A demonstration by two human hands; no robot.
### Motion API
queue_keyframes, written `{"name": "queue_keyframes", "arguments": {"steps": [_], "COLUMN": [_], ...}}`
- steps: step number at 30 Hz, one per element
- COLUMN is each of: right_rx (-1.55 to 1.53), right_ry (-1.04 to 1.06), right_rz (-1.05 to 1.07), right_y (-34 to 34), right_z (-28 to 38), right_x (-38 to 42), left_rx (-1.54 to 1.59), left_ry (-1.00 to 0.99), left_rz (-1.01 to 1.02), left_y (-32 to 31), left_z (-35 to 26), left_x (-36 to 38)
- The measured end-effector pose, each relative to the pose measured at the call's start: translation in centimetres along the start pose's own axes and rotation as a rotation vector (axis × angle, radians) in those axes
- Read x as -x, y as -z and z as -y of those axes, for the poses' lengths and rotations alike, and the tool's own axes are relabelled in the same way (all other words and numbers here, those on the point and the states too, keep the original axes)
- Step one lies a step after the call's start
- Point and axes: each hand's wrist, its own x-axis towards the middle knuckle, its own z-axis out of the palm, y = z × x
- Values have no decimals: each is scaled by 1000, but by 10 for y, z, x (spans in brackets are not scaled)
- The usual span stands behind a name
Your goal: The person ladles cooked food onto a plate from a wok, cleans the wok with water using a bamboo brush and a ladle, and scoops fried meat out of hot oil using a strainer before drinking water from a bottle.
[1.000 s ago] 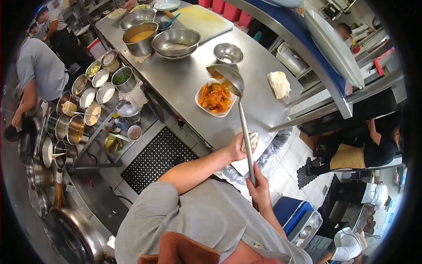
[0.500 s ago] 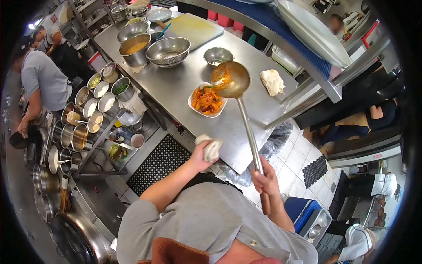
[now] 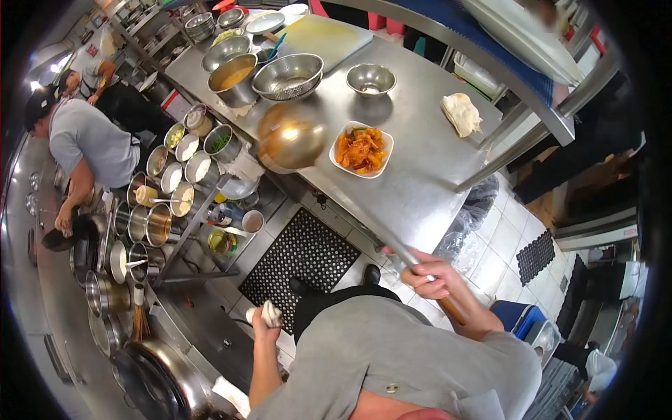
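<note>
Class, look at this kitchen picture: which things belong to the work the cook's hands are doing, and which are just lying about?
In use:
ladle, held in right hand
cloth, held in left hand
plate of food

Lying about:
small bowl
colander
pot of sauce
cutting board
folded rag

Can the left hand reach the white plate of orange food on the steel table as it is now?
Probably not directly: the left hand is low, clutching a white cloth, away from the table. The plate lies uncovered beyond the ladle.

no legible text, labels, brand names, numbers or signs anywhere, kitchen surfaces and containers unmarked
</note>
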Motion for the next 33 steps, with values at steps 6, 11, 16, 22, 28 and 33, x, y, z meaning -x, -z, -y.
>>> {"name": "queue_keyframes", "arguments": {"steps": [6,11,16,22,28,33], "right_rx": [102,262,397,547,729,1297], "right_ry": [-306,-510,-732,-683,-903,-866], "right_rz": [45,-73,40,656,690,952], "right_y": [-27,-79,-123,-274,-269,-298], "right_z": [-51,-119,-188,-336,-480,-652], "right_x": [-141,-267,-397,-593,-665,-822], "left_rx": [113,268,556,790,1073,1060], "left_ry": [-112,-226,-477,-851,-955,-919], "left_rz": [222,250,649,671,418,-171], "left_y": [45,93,180,218,243,224], "left_z": [-36,-99,-155,-197,-142,-79], "left_x": [-15,42,108,146,141,168]}}
